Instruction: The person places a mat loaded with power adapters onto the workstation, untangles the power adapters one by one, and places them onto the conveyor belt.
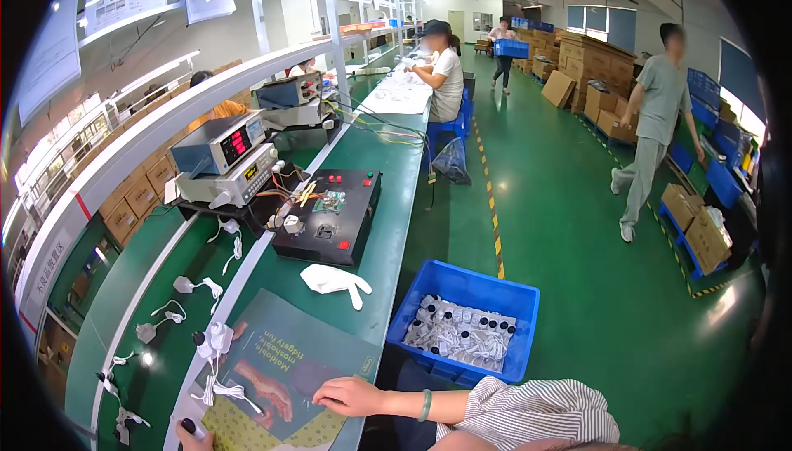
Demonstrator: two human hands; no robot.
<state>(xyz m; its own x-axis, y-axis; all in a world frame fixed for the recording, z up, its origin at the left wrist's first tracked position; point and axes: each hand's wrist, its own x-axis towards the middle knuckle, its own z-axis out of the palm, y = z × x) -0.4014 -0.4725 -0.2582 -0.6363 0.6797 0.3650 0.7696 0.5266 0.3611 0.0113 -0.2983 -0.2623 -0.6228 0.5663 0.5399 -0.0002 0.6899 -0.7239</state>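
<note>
At the bottom left edge, my left hand (196,441) is closed around a power adapter (189,425) whose dark round end shows; the rest is cut off. My right hand (351,396) lies on a printed sheet (305,352), fingers loosely spread with nothing in them. Next to my left hand, a white power adapter (218,339) with a dark cap beside it stands at the sheet's left edge, and its white cable (227,389) trails over the sheet. Farther up the bench lies a white glove (334,279).
A blue bin (532,319) of adapters stands right of the bench. A black test box (359,236) with wires and stacked meters (227,150) sit ahead. Several adapters (183,284) lie along the left strip. A person (656,113) walks at right; another (450,80) sits farther along.
</note>
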